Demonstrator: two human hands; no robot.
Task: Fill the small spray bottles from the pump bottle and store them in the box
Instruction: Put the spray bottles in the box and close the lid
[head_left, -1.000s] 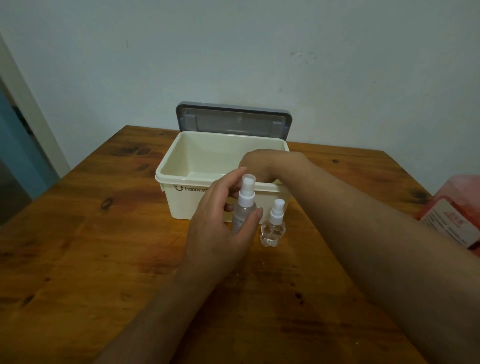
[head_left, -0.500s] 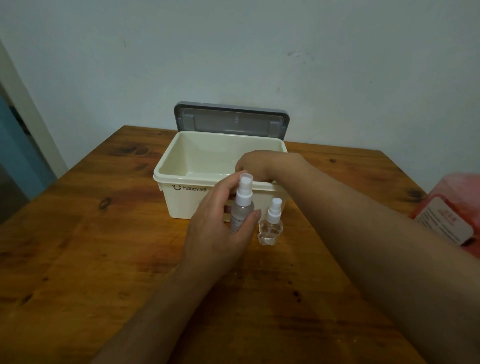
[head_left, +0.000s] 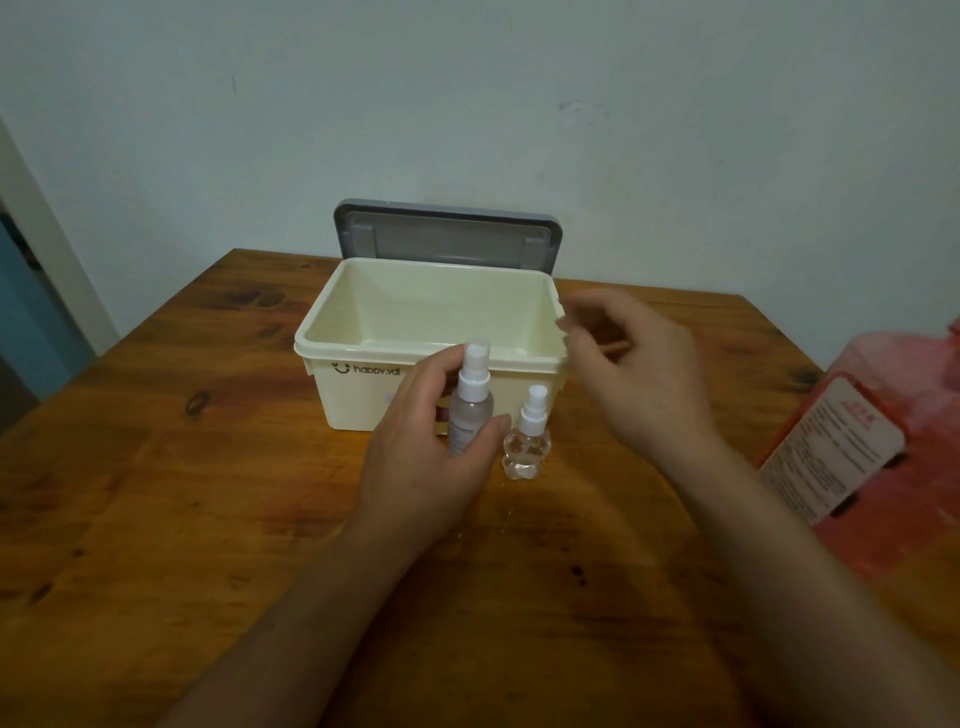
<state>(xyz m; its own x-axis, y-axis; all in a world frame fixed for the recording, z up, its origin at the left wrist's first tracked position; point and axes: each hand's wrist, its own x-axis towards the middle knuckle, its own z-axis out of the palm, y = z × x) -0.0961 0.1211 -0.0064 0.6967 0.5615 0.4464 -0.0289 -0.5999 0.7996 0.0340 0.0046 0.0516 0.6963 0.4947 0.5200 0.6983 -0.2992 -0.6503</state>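
**Two spray bottles out in front of an open box**

The wooden surface fills most of the view and runs back to a pale wall. Toward its far edge sits the cream box, open, with its grey lid standing up behind it. I can see nothing lying inside it from here.

At the right edge a red container with a white label pokes into view; I cannot tell what kind it is.

The right hand hovers by the box's near right corner. It is blurred, the fingers loosely curled and holding nothing.

The left hand grips the tall spray bottle, thumb on one side and the other fingers wrapped round the far side. The bottle is upright, just in front of the box's front wall.

The small spray bottle, clear with a white spray head, stands on the surface just to the right of the tall one, close to the left thumb, with no hand on it.
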